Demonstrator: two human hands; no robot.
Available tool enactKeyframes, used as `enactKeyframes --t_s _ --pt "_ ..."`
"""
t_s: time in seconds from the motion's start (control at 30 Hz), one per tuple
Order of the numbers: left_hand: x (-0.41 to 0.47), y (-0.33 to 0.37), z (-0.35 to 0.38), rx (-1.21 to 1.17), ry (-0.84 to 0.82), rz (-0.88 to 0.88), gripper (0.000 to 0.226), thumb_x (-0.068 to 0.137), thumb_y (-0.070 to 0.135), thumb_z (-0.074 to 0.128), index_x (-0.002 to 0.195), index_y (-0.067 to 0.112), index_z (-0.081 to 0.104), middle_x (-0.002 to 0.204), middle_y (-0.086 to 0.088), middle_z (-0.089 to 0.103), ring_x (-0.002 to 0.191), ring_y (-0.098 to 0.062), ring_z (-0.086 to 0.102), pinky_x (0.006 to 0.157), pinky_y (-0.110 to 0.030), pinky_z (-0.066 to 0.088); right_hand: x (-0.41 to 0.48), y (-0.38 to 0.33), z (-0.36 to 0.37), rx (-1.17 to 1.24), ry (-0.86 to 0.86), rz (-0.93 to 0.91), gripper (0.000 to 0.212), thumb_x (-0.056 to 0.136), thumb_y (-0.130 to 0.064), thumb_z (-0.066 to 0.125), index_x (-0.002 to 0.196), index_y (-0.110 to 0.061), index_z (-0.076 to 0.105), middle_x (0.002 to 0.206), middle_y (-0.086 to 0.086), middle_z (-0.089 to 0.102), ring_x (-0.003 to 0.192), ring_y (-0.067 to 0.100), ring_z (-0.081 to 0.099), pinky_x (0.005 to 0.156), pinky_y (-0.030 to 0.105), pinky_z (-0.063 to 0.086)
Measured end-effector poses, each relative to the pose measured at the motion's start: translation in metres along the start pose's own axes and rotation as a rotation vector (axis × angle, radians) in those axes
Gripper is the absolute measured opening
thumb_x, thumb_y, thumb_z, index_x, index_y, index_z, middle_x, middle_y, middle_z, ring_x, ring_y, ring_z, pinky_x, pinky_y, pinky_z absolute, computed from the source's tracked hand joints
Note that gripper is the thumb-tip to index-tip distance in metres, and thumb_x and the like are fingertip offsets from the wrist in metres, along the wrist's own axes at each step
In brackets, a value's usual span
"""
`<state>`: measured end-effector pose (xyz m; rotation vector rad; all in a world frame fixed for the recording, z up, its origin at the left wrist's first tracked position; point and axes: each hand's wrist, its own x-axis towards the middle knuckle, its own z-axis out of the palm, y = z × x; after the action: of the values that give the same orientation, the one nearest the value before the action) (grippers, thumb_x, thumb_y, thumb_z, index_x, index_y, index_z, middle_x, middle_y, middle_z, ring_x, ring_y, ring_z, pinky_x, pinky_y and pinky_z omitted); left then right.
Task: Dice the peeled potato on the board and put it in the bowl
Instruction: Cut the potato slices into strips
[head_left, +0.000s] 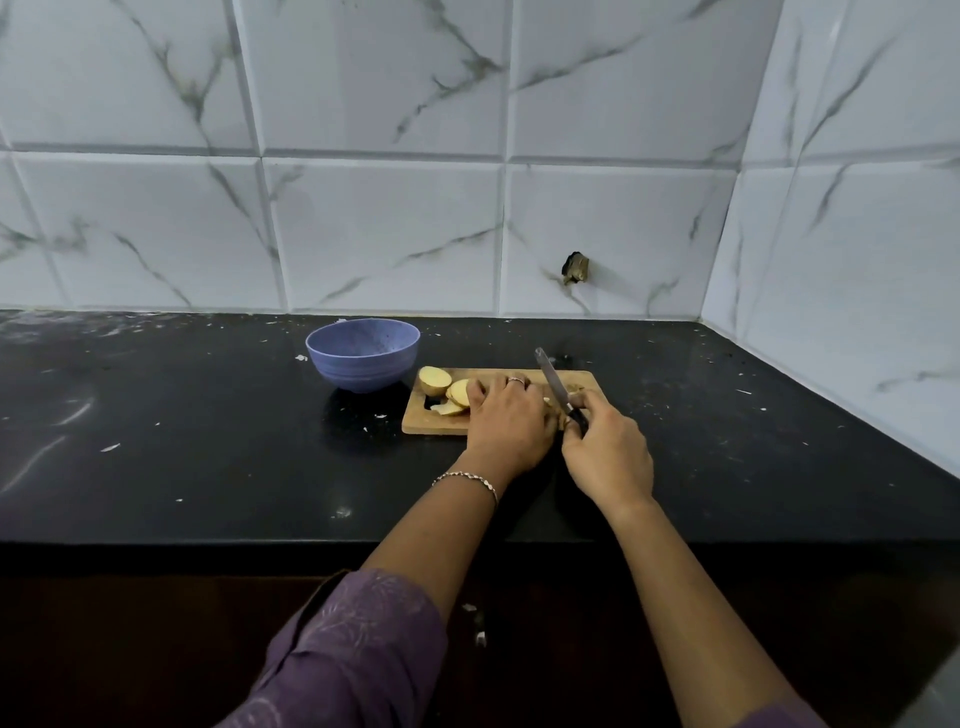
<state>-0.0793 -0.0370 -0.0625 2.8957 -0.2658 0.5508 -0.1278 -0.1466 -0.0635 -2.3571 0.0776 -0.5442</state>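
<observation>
Several potato slices (457, 391) lie on the wooden cutting board (435, 424) beside the blue bowl (362, 356). Your left hand (506, 418) curls over them, and your right hand (608, 454) grips the knife (550, 380), tip raised.

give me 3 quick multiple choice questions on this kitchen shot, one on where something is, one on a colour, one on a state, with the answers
1. Where does the bowl stand?
A. on the counter, left of the cutting board
B. on the cutting board
C. right of the cutting board

2. What colour is the bowl?
A. red
B. blue-purple
C. green

3. What is the right hand doing?
A. lying flat and empty
B. gripping the knife
C. lifting the bowl

Answers:
1 A, the bowl sits on the dark counter just off the board's left end.
2 B, its wall and inside are blue-purple.
3 B, its fingers curl round the knife handle, with the blade slanted over the board.
</observation>
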Motion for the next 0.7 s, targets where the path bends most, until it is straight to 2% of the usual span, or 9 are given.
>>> enactKeyframes --t_s 0.13,0.23,0.53,0.7 --pt "0.022 0.0 0.0 0.046 -0.016 -0.008 0.031 0.1 0.029 0.046 0.126 0.021 0.06 0.136 -0.004 0.049 0.129 -0.025 0.037 0.109 -0.052 0.018 0.005 0.004 0.0 0.06 0.007 0.054 0.032 0.097 -0.022 0.055 0.126 -0.033 0.057 0.107 0.001 0.068 0.101 0.028 0.062 0.071 0.033 0.045" --pt "0.033 -0.001 0.003 0.084 -0.054 -0.001 0.03 0.097 0.024 0.053 0.124 0.027 0.064 0.135 -0.001 0.049 0.129 -0.024 0.037 0.11 -0.051 0.017 0.005 0.005 0.0 0.026 0.002 0.06 0.032 0.097 -0.022 0.054 0.127 -0.034 0.055 0.106 0.0 0.067 0.101 0.027 0.062 0.07 0.032 0.041" --pt "0.04 -0.002 0.004 0.049 -0.001 -0.054 0.022 0.095 0.034 0.054 0.103 0.024 0.072 0.113 0.001 0.061 0.117 -0.022 0.049 0.105 -0.05 0.02 0.006 0.004 0.001 -0.023 -0.006 0.076 0.033 0.097 -0.025 0.053 0.128 -0.038 0.054 0.108 -0.002 0.067 0.103 0.025 0.062 0.071 0.031 0.04" --pt "0.033 0.0 0.002 -0.002 0.01 -0.094 0.023 0.093 0.036 0.054 0.101 0.022 0.071 0.109 0.0 0.063 0.115 -0.022 0.051 0.106 -0.051 0.02 0.004 0.002 0.0 -0.04 0.002 0.062 0.031 0.096 -0.024 0.053 0.124 -0.037 0.056 0.107 -0.001 0.069 0.101 0.027 0.063 0.069 0.031 0.04"
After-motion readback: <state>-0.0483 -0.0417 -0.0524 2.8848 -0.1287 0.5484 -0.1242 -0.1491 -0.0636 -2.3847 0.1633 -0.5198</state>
